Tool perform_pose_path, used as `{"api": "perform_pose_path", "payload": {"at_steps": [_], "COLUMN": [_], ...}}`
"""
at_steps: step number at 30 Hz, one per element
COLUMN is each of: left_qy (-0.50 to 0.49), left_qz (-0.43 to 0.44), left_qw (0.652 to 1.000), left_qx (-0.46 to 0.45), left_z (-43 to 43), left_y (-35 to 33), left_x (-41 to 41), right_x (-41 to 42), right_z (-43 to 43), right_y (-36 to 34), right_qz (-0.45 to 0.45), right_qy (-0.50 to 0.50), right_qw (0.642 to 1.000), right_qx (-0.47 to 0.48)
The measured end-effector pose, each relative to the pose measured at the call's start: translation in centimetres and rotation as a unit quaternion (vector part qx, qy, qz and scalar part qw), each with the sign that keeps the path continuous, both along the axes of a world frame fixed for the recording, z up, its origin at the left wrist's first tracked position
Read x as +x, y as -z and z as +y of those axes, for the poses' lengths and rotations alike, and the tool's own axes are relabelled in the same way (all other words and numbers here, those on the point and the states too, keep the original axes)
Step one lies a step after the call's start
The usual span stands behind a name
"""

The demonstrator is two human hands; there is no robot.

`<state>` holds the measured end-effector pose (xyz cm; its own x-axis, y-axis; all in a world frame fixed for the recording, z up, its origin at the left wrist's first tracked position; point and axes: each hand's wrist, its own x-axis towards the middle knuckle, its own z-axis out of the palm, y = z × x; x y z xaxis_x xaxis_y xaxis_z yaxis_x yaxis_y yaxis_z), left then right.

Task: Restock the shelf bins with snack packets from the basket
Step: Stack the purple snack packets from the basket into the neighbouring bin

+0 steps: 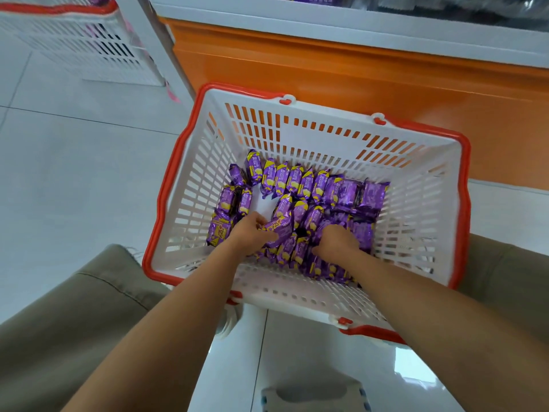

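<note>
A white slatted basket [416, 203] with a red rim stands on the floor in front of me. Several purple and yellow snack packets [300, 182] lie on its bottom. My left hand [249, 233] is down in the basket and grips a purple packet [279, 228] at its fingertips. My right hand [337, 242] reaches in beside it, fingers curled down into the packets; whether it grips one I cannot tell. The shelf bin [326, 0] with purple packets shows only at the top edge.
An orange shelf base [341, 63] with a white ledge rises just behind the basket. A second white basket [74, 40] with a red rim stands at the far left. My knees in khaki trousers [74, 316] flank the basket on the white tiled floor.
</note>
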<state>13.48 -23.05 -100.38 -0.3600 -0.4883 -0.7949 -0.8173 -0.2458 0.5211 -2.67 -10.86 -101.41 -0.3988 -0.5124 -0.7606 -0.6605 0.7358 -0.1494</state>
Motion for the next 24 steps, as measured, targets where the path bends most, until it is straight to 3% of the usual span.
{"api": "perform_pose_path", "payload": {"at_steps": [6,13,19,24], "left_qy": [0.004,-0.027,-0.028,-0.074], "left_qz": [0.016,0.073,0.129,0.183], "left_qw": [0.999,0.995,0.988,0.979], "left_qx": [-0.027,-0.061,-0.084,-0.047], "left_z": [0.2,0.6,0.8,1.5], "left_y": [-1.8,-8.1,-16.8,-23.7], "left_x": [0.0,-0.4,-0.7,-1.9], "right_x": [-1.5,-2.8,-2.9,-2.7], "right_z": [-0.3,-0.8,-2.0,-3.7], "right_y": [-3.1,-9.8,-18.0,-24.0], "right_qz": [-0.133,-0.293,-0.376,-0.364], "right_qy": [0.082,0.260,0.252,0.245], "right_qw": [0.986,0.896,0.868,0.861], "right_qx": [-0.058,-0.210,-0.205,-0.256]}}
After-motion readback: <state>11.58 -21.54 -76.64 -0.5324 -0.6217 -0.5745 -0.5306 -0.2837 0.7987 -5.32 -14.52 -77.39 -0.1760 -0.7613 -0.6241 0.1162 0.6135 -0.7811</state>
